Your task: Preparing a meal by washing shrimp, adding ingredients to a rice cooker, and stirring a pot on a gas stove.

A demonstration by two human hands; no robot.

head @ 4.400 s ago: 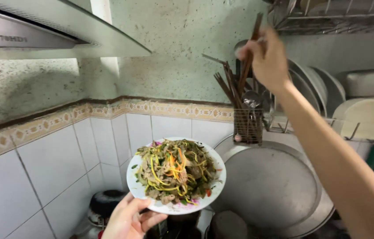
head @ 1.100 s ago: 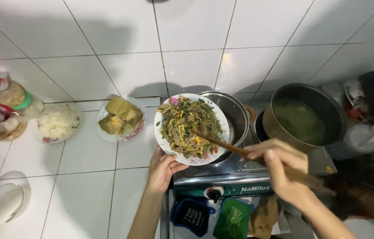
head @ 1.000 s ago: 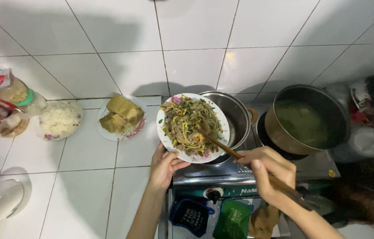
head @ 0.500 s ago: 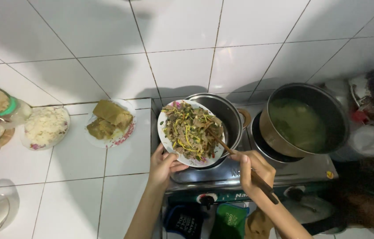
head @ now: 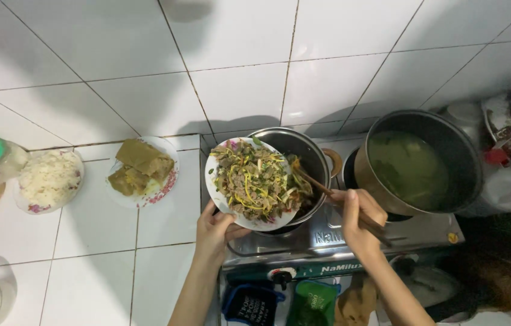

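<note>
Stove (head: 388, 241), plate (head: 219, 199) above left grip (head: 216, 229)

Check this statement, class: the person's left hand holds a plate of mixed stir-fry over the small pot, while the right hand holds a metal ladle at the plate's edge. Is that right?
Not quite. In the head view the right hand holds wooden chopsticks, not a metal ladle. The rest stands: the left hand holds the plate of stir-fry over the small pot.

A white plate (head: 214, 181) heaped with stir-fried noodles tilts over a steel pot (head: 310, 151), brown chopsticks (head: 313, 184) touching the noodles.
</note>
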